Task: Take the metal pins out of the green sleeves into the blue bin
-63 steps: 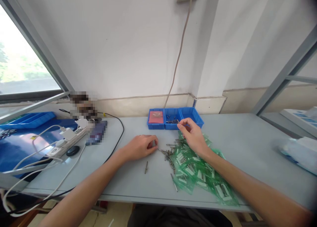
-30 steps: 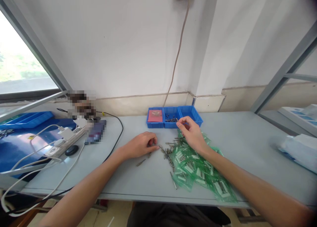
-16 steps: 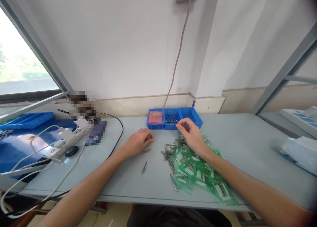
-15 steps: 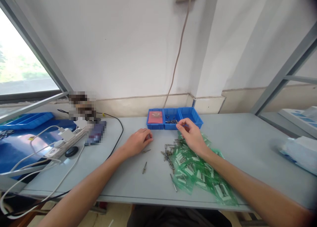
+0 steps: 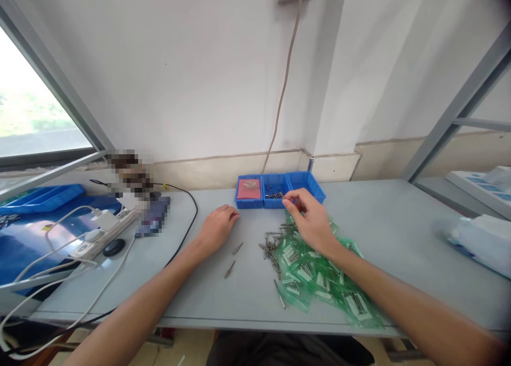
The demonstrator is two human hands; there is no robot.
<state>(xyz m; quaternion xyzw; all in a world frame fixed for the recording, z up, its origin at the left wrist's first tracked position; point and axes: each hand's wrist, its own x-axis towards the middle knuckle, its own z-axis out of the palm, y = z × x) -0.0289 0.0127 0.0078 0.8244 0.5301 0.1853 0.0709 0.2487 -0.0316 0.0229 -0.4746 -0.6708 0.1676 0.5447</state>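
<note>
My left hand (image 5: 219, 226) is closed over the grey table, fingers pressed together; whatever they may hold is hidden. Below it lie two loose metal pins, one (image 5: 238, 248) above the other (image 5: 229, 269). My right hand (image 5: 305, 211) is closed in a pinch at the front edge of the middle blue bin (image 5: 274, 204), and its fingertips hold something too small to make out. Metal pins (image 5: 273, 195) lie in that bin. Under my right hand and forearm spreads a pile of green plastic bags (image 5: 319, 281) with pins inside. Loose pins (image 5: 272, 254) are heaped at its left side.
A blue bin with pink contents (image 5: 248, 189) stands left of the middle bin, another blue bin (image 5: 306, 184) right. At left are a power strip (image 5: 104, 230), cables and a black round object (image 5: 114, 247). A white plastic package (image 5: 485, 243) lies at far right.
My left hand has moved slightly left and up, away from the upper loose pin, which now shows fully. The lower pin appears turned and shifted left. My right hand stays pinched by the middle bin.
</note>
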